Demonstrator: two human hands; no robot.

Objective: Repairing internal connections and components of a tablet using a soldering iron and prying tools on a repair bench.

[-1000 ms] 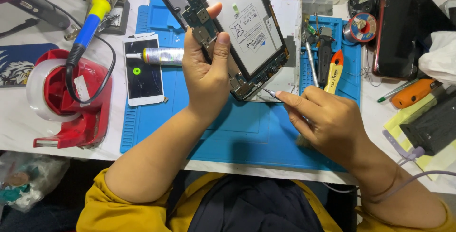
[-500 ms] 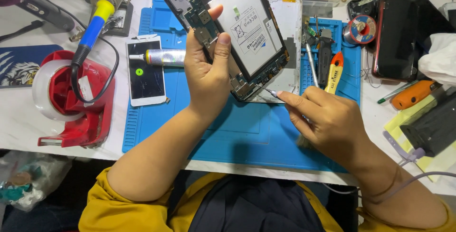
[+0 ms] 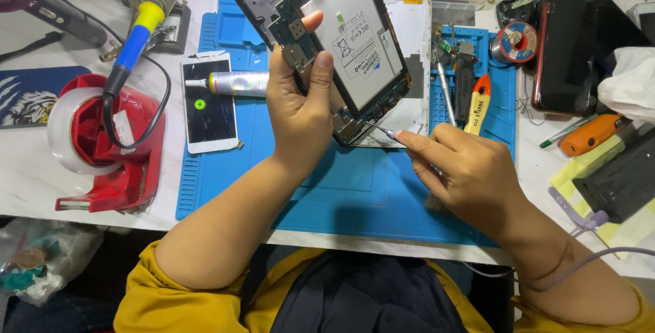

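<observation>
The left hand is closed around the lower left edge of an opened black tablet body with its back cover off, thumb and fingers pinching the frame so the exposed blue-green circuit board and the flat white battery face up. The tablet is held tilted above the blue silicone work mat, which serves as the landmark here: it hangs over the mat's upper middle, with a white back cover lying under it on the mat.

The right hand is curled tightly around a thin metal-tipped tool, its point touching the bottom edge of the tablet just right of the left hand.

The grip covers only one edge, so a push from the tool could probably twist the tablet free and drop it onto the mat. If the metal tip slipped upward, it might gouge the battery or scrape the board. The tip also sits close to the left fingers; a slip could jab them.

At the mat's left border lie a white smartphone and a silver glue tube; left of the mat, on the surface, stands a red tape dispenser.
</observation>
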